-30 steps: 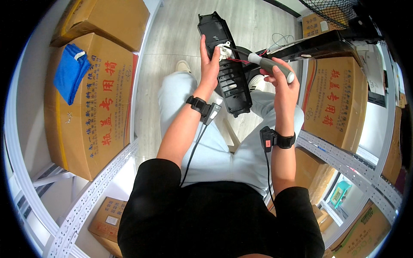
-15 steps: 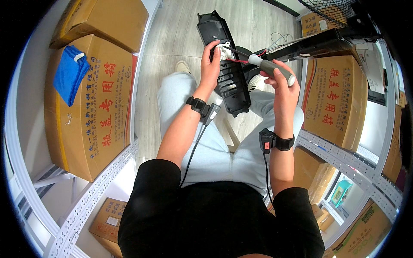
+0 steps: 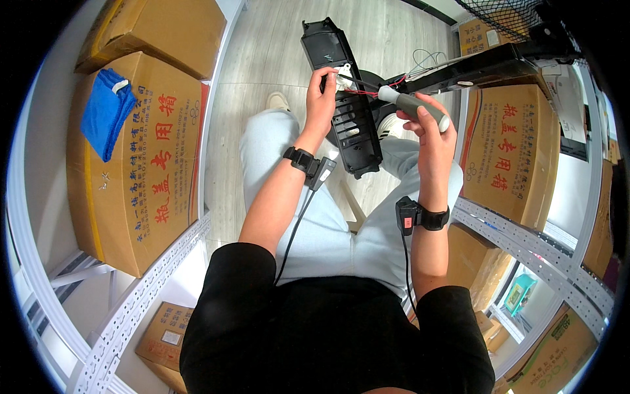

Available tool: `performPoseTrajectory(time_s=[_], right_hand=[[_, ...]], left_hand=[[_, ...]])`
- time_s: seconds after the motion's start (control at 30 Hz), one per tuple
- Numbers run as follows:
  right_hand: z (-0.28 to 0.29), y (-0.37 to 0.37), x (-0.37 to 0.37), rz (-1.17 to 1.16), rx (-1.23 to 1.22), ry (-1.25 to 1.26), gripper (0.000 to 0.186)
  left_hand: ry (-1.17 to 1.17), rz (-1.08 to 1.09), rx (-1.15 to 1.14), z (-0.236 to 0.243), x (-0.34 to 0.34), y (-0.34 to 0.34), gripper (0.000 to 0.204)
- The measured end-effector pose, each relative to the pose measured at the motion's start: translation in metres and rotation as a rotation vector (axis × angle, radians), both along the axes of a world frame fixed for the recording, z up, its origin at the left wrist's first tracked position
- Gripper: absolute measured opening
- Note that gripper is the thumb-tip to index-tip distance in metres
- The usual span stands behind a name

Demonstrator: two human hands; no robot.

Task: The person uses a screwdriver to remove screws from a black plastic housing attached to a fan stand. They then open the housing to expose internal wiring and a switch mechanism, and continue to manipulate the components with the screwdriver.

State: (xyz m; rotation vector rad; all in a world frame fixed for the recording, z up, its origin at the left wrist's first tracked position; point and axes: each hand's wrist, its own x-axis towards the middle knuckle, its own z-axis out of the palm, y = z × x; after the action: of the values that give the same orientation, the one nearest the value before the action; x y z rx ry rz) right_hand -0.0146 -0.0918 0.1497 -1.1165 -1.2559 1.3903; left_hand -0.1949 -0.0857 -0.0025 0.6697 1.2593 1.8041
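A long black plastic housing (image 3: 357, 141) with slots stands tilted in front of my knees. My left hand (image 3: 321, 105) is closed at its middle, thumb and index finger pinching a small white plastic part (image 3: 344, 79) there. From that part, thin red wires (image 3: 362, 92) run to the right. In my right hand (image 3: 433, 128) is a screwdriver (image 3: 415, 108) with a grey handle, gripped between thumb and fingers. Its dark shaft points left to the white part; whether the tip sits on a screw is too small to tell.
A black beam (image 3: 466, 73) with loose cables reaches in from the right, below a black mesh (image 3: 502, 20). Large cardboard boxes (image 3: 141, 197) stand on metal shelving (image 3: 147, 289) on both sides. A blue cloth (image 3: 108, 115) lies on a left box.
My left fingers have shifted slightly toward me on the white part. The screwdriver's handle has moved very slightly; the housing stays almost where it was.
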Motion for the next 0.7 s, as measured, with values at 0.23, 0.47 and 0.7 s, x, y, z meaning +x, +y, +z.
performPoseTrajectory(time_s=[0.23,0.47,0.7], right_hand=[[-0.002,0.000,0.002,0.040,0.022,-0.017,0.030],[-0.009,0.000,0.007,0.097,0.026,0.011,0.030],[-0.008,0.003,0.012,0.255,0.087,-0.043,0.033]], left_hand=[[-0.024,-0.017,-0.029,0.001,0.000,-0.001,0.016],[-0.047,-0.041,-0.033,-0.002,-0.001,0.000,0.017],[-0.079,-0.029,-0.041,-0.002,-0.002,0.001,0.016]])
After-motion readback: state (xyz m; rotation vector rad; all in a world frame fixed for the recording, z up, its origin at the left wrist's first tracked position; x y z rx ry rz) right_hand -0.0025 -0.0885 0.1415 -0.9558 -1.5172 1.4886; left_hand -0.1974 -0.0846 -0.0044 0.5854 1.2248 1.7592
